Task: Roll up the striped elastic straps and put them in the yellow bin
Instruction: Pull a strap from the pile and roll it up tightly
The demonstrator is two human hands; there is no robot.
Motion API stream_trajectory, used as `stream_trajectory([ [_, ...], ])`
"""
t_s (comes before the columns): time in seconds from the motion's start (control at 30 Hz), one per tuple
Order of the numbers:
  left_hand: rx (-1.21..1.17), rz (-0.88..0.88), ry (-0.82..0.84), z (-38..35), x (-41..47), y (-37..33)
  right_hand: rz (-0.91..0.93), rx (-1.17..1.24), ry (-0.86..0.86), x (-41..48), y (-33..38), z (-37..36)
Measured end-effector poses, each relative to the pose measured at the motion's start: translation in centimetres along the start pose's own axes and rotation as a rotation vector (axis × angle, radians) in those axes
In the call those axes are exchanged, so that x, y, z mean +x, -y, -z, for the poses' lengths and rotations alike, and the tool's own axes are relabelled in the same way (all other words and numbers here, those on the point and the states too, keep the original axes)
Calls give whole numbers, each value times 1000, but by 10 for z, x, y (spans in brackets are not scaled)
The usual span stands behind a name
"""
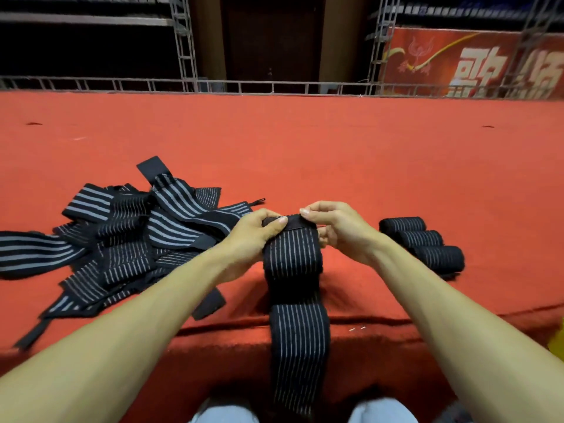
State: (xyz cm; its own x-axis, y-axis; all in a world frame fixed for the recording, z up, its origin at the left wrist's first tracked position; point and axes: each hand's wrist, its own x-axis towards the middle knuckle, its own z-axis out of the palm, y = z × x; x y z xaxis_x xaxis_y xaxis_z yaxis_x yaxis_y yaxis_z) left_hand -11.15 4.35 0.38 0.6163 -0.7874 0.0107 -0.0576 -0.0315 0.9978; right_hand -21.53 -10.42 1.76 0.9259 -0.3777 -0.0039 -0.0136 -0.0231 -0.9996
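A black strap with thin pale stripes [293,264] runs from the red surface over its front edge and hangs down toward my lap. My left hand [259,232] and my right hand [335,224] both pinch its far end, which is curled over into a small fold. To the left lies a loose pile of unrolled striped straps [131,239]. Three rolled straps [424,242] sit side by side to the right of my right hand. A sliver of yellow [557,340] shows at the right edge; whether it is the bin I cannot tell.
The red cloth-covered platform [305,141] stretches far ahead. A metal truss rail [274,87] runs along its back edge, with a red banner [473,62] behind at the right. My knees in pale trousers [375,410] show below the front edge.
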Motion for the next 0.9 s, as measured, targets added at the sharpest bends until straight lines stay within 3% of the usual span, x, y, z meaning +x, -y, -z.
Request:
stream_trajectory([
  [0.1, -271, 94, 219, -2, -26, -37, 40, 133, 124, -27, 31, 3],
  [0.23, -480, 104, 337, -11, -45, -57, 129, 290, -5, -38, 53, -5],
  [0.3, -373, 76, 246, -18, -40, -51, 113, 243, -65, -34, 49, -8],
  [0.4, 55, -42, 22, -16, -26, -27, 17, 13, -121, -29, 23, -9],
  [0.5, 296, -189, -69, -12, -13, -1, -73, -112, -137, -25, -5, -12],
  [0.7, 429, -346, -179, -11, 12, 43, -76, -97, -214, -2, -41, -16],
  [0.9, 306, -319, -193, -13, 23, 78, 60, -145, -248, 13, -79, -11],
])
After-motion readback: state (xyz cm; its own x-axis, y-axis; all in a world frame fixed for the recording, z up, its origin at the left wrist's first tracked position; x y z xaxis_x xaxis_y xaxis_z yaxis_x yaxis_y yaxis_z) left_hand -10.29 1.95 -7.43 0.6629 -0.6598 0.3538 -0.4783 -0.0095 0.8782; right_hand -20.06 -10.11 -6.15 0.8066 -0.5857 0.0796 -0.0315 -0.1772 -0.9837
